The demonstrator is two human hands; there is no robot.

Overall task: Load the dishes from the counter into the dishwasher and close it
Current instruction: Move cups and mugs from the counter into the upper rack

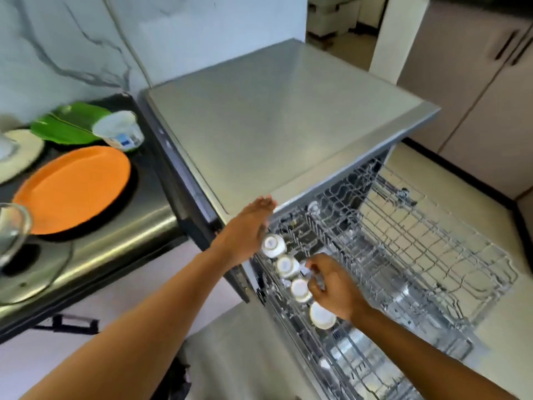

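Note:
The dishwasher (277, 116) stands open with its upper wire rack (418, 255) pulled out. Several small white cups (272, 245) sit upside down in a row along the rack's left side. My right hand (331, 284) is over that row, fingers closed around a small cup that is mostly hidden. My left hand (251, 226) hovers flat and empty over the rack's back left corner, fingers extended. On the counter to the left lie an orange plate (73, 192), a green leaf-shaped plate (67, 125), a white cup on its side (118, 129), a cream plate (21, 153) and a glass bowl (11, 226).
The dark counter (115, 235) with a steel front edge is at the left, against a marble wall (57, 47). Most of the upper rack to the right is bare wire. Beige cabinets (476, 96) stand at the back right beyond a cream floor.

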